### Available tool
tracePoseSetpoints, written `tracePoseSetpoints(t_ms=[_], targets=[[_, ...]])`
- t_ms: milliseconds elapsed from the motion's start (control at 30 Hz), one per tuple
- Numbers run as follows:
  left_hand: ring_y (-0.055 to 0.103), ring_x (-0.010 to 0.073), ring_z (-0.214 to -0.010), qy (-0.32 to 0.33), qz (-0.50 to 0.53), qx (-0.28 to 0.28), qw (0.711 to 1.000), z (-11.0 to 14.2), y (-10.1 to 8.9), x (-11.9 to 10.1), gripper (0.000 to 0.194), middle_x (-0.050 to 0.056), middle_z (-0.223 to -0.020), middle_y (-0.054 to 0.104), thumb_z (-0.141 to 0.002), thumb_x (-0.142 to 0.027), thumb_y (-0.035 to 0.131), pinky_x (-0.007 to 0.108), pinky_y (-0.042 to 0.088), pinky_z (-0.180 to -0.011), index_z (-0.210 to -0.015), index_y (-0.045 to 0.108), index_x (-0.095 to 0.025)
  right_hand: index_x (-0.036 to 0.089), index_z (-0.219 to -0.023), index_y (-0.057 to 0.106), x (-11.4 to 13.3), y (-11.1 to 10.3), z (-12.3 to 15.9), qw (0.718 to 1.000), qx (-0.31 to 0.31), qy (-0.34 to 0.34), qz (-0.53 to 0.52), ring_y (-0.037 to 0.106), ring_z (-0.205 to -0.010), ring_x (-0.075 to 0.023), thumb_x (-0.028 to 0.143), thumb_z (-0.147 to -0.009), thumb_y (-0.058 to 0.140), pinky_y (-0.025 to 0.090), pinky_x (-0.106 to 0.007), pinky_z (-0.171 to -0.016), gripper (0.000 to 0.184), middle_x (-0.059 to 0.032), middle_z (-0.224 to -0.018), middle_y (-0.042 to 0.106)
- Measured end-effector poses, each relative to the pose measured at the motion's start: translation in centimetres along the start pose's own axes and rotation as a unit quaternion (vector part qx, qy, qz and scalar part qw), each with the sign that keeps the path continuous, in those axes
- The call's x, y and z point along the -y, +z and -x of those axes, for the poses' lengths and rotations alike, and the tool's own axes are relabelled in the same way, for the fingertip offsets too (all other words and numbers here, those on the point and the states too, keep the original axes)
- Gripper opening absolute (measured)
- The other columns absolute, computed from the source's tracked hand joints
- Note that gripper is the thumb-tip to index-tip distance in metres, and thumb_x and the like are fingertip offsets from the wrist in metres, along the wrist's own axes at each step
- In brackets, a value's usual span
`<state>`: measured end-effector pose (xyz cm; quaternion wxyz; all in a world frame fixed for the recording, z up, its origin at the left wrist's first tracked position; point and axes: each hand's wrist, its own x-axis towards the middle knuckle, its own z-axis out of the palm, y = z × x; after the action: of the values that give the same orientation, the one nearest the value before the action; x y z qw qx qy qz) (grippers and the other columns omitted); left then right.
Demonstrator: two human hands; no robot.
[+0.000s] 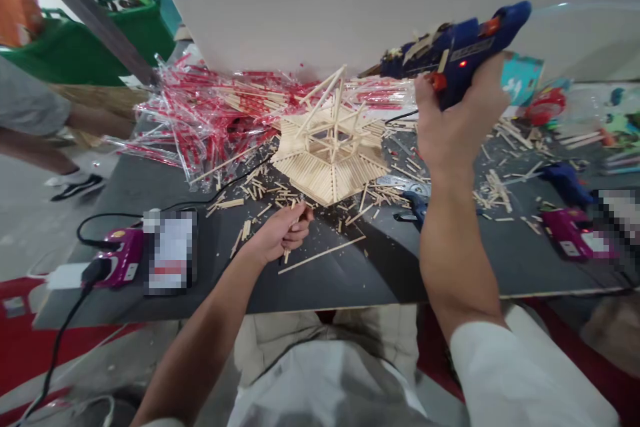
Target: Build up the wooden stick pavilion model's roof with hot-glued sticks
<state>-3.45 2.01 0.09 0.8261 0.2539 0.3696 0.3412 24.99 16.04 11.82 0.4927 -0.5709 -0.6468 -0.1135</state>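
And up in the upper right of the frame, here's the right hand (463, 107), wrapped firmly around a blue hot glue gun (473, 47), its red light glowing and its nozzle pointing left, high over the bench! Bits of stick cling along the barrel.

Down at lower centre, the left hand (283, 233), well apart from the right, has its fingers curled shut on thin wooden sticks (287, 255), an end poking out below the fist.

Centre stage, between and beyond the two hands: the star-shaped stick model (327, 177), sitting on the dark tabletop (370, 280), ribbed sides sloping out, a few sticks rising in a peak at its back. A long loose stick (323, 255) lies in front, just right of the left fist, and offcuts (255, 190) litter both sides.

Behind, upper left of centre, red-and-clear plastic wrappers (195, 120) pile up. At left, a phone (170, 253) lies beside a purple power strip (120, 257); right of centre, a blue-handled tool (419, 205) rests under the right forearm. Upper left, another person's legs (37, 147) stand near a green basket (95, 47).
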Motion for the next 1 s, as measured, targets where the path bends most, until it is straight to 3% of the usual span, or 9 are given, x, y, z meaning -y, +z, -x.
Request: tracePoseSetpoints(t_ms=[300, 467, 633, 833, 1000], targets=[[0.016, 0.0028, -0.045, -0.001, -0.001, -0.012, 1.000, 0.0, 0.2, -0.2, 0.038, -0.010, -0.063, 0.030, -0.098, -0.052, 0.070, 0.011, 0.017, -0.036, -0.091, 0.059, -0.016, 0.021, -0.113, 0.048, 0.7, 0.5, 0.2, 0.999, 0.023, 0.010, -0.022, 0.066, -0.107, -0.0306, 0.047, -0.095, 0.062, 0.048, -0.045, -0.099, 0.034, -0.0125, -0.104, 0.065], [0.017, 0.0025, -0.045, -0.005, -0.002, -0.013, 1.000, 0.0, 0.3, -0.2, 0.039, -0.010, -0.063, 0.030, -0.097, -0.052, 0.070, 0.010, 0.016, -0.036, -0.091, 0.059, -0.016, 0.020, -0.119, 0.049, 0.6, 0.8, 0.2, 1.000, 0.017, -0.001, -0.013, 0.065, -0.096, -0.0279, 0.043, -0.094, 0.065, 0.050, -0.042, -0.092, 0.038, -0.0112, -0.103, 0.066], [0.017, 0.0025, -0.045, -0.004, -0.005, -0.013, 1.000, -0.1, 0.3, -0.1, 0.037, -0.009, -0.063, 0.030, -0.099, -0.051, 0.069, 0.010, 0.016, -0.036, -0.091, 0.060, -0.016, 0.017, -0.118, 0.051, 0.4, 1.0, 0.2, 0.999, 0.008, -0.035, 0.002, 0.064, -0.091, -0.0286, 0.051, -0.099, 0.057, 0.052, -0.043, -0.086, 0.040, -0.0130, -0.101, 0.067], [0.016, 0.0028, -0.046, 0.001, -0.006, -0.005, 1.000, -0.2, 0.2, 0.0, 0.036, -0.009, -0.064, 0.030, -0.098, -0.050, 0.069, 0.010, 0.016, -0.036, -0.092, 0.060, -0.016, 0.020, -0.122, 0.049, 1.0, 0.7, 0.2, 0.999, 0.022, 0.016, -0.020, 0.063, -0.096, -0.0276, 0.039, -0.095, 0.063, 0.048, -0.040, -0.090, 0.036, -0.0118, -0.103, 0.066], [0.016, 0.0029, -0.047, 0.000, -0.010, -0.003, 1.000, 0.0, 0.2, 0.0, 0.036, -0.009, -0.064, 0.030, -0.099, -0.051, 0.068, 0.010, 0.017, -0.037, -0.092, 0.059, -0.016, 0.022, -0.119, 0.048, 0.7, 0.9, 0.2, 1.000, 0.014, 0.007, -0.019, 0.064, -0.098, -0.0276, 0.045, -0.094, 0.063, 0.049, -0.040, -0.090, 0.037, -0.0110, -0.103, 0.066]])
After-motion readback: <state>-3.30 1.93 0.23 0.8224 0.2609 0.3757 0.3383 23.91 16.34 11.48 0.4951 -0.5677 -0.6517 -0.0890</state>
